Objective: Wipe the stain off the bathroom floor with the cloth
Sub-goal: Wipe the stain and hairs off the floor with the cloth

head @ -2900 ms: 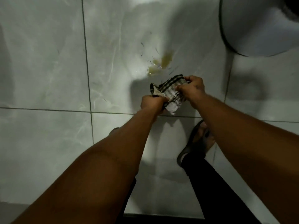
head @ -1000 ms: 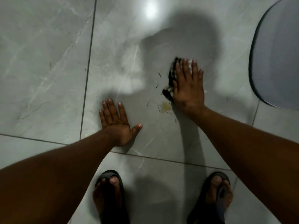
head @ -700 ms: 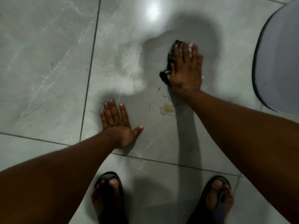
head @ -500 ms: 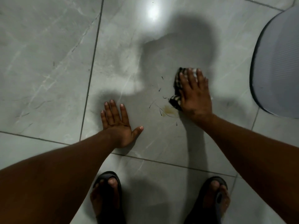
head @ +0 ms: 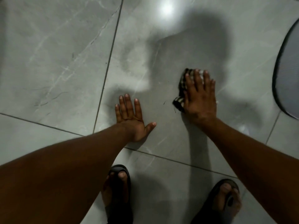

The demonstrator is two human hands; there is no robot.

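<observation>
My right hand (head: 199, 96) lies flat on a folded black-and-white checked cloth (head: 181, 88) and presses it onto the grey tiled floor (head: 64, 62). Only the cloth's left edge and far end show past my fingers. The yellowish stain is not visible; the cloth and hand cover the spot where it lay. A few thin dark strands (head: 164, 102) lie just left of the cloth. My left hand (head: 131, 118) rests palm-down on the same tile, fingers spread, holding nothing.
A round grey object with a dark rim (head: 284, 70) sits at the right edge. My two feet in dark sandals, one (head: 117, 188) and the other (head: 226, 198), stand at the bottom. Grout lines cross the floor; a lamp glare shines at the top.
My right hand has slid the cloth back toward me over the stain, which showed left of the cloth half a second ago. The left hand has stayed planted.
</observation>
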